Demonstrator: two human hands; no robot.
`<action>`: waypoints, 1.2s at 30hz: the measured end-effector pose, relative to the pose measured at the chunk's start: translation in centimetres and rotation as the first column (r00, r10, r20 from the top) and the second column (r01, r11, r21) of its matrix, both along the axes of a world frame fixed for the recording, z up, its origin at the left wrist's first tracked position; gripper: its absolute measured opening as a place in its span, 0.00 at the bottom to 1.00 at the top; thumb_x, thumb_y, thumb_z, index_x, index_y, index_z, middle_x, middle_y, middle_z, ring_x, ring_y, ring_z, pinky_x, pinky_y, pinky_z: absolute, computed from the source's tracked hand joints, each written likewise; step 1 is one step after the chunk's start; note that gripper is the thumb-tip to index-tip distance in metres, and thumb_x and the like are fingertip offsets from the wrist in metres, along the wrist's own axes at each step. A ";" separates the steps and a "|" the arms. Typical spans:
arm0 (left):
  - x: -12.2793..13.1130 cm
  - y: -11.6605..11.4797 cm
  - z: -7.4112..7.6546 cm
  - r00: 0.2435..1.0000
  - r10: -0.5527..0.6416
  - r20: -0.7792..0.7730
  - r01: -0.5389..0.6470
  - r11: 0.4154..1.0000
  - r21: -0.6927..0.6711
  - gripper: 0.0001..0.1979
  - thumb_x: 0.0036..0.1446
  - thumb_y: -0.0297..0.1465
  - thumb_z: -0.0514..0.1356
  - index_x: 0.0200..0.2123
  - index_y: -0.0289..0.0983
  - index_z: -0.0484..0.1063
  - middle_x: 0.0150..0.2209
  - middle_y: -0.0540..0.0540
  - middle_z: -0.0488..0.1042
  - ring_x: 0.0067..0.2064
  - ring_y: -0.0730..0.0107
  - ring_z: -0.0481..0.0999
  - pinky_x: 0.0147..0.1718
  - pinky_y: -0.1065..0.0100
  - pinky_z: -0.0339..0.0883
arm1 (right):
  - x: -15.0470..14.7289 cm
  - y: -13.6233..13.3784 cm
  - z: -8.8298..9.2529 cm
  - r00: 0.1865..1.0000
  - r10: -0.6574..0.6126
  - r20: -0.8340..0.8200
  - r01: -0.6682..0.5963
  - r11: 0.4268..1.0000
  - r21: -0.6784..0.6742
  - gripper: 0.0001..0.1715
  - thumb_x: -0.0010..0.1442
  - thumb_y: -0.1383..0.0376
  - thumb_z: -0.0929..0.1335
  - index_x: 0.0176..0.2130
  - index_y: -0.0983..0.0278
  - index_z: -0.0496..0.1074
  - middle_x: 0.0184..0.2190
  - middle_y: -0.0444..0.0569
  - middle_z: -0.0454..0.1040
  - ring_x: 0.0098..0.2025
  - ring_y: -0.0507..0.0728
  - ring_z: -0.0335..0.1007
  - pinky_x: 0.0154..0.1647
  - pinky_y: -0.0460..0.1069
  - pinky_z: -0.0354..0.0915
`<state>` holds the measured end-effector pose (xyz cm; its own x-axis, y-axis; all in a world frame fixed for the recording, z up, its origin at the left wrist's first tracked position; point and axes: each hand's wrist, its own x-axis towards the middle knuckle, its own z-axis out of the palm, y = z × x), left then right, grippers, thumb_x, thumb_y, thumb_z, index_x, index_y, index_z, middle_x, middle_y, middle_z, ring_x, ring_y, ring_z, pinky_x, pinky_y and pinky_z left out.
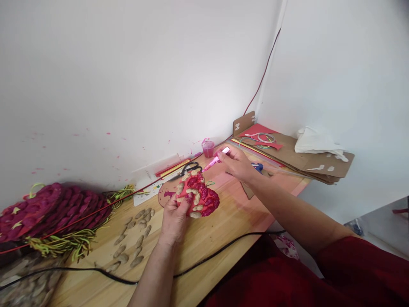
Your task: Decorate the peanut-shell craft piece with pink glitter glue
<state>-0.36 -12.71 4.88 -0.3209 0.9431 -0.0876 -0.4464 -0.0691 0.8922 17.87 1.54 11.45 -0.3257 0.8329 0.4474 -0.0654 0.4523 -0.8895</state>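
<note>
My left hand (177,212) is closed on a red disc (198,194) with peanuts stuck all over its face. Deep pink paint covers the peanuts on the right side, while those on the left and top keep their bare tan shells. Between the fingers of my right hand (235,163) is a paintbrush (217,158) with a white end and pink paint along it. Its tip points down at the disc's upper edge; whether it touches I cannot tell. Behind them stands a clear cup (208,148) of pink paint.
Loose peanuts (123,258) lie on the wooden table (194,256). Black-handled scissors (188,168) rest near the wall. Pink peanut-covered discs (64,209) with yellow-green tassels are stacked left. Cardboard sheets (290,153) carry white tissue (319,143). A black cable (220,252) crosses the front.
</note>
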 end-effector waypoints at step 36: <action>-0.5 0.9 0.8 0.956 0.285 0.066 -0.274 0.951 -0.139 0.25 0.30 0.39 0.79 0.31 0.35 0.76 0.24 0.52 0.75 0.17 0.83 0.61 0.10 0.80 0.47 | -6.3 12.7 -0.7 0.390 -0.464 0.796 0.392 0.865 0.312 0.18 0.62 0.52 0.69 0.44 0.60 0.82 0.51 0.59 0.76 0.61 0.72 0.63 0.55 0.62 0.61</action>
<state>-0.88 -11.80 5.63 -0.5566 0.7956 -0.2391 -0.4992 -0.0902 0.8618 11.59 14.21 10.75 -0.1734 0.9568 0.2334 0.8930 0.2527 -0.3725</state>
